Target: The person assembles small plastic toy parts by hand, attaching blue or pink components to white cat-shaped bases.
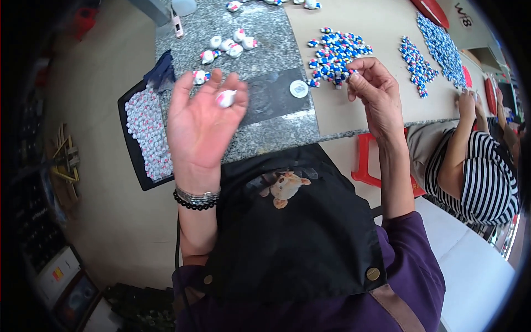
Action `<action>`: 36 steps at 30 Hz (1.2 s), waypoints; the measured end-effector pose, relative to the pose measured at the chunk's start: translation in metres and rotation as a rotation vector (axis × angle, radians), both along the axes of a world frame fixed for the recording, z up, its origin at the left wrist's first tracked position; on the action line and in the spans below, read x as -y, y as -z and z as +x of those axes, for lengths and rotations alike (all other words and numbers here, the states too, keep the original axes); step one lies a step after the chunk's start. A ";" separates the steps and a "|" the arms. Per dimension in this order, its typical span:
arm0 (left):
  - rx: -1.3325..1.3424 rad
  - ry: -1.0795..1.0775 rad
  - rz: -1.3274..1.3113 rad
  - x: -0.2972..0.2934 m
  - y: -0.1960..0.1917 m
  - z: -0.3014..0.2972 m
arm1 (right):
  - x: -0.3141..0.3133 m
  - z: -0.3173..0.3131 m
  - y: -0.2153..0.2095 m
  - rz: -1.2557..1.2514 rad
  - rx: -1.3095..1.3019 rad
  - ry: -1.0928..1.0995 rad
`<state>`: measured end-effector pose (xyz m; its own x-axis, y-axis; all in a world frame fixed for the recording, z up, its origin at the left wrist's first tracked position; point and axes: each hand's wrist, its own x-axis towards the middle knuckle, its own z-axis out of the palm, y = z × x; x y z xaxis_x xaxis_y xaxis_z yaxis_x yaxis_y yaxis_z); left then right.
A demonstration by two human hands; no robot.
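My left hand is raised palm up, its fingers spread. A small white clay-like ball with a pink patch rests against the fingers. Over the edge of a heap of small blue, white and pink pieces, my right hand pinches one such piece between thumb and forefinger; it is mostly hidden. Several white lumps with coloured bits lie on the speckled stone tabletop beyond my left hand. Between my hands is a dark translucent mat with a round white disc on it.
A black tray filled with rows of white-and-pink balls sits at the left, by a dark cloth. More piles of blue pieces lie farther right. A person in a striped top works there, near a red stool.
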<state>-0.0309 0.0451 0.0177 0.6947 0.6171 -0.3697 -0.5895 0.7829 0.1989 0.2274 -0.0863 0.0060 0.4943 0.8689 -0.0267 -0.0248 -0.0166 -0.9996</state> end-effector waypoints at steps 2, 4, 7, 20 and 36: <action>0.062 -0.011 -0.096 0.008 -0.005 0.004 | -0.005 -0.011 -0.006 -0.092 -0.221 -0.056; 0.020 0.011 0.017 0.015 -0.004 0.007 | -0.008 -0.014 -0.006 -0.111 -0.275 -0.099; -0.065 0.052 0.219 0.018 0.001 0.007 | -0.012 -0.019 -0.009 -0.141 -0.375 -0.152; 0.051 0.101 0.312 0.024 0.028 -0.004 | -0.028 -0.031 -0.011 0.078 0.876 -0.300; -0.167 0.042 0.353 0.034 0.022 -0.001 | -0.030 -0.042 -0.002 0.141 1.365 -0.351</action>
<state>-0.0316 0.0111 -0.0048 0.6701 0.6990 -0.2499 -0.4952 0.6717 0.5510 0.1856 -0.0567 0.0080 -0.1782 0.9054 0.3854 0.9323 0.2806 -0.2281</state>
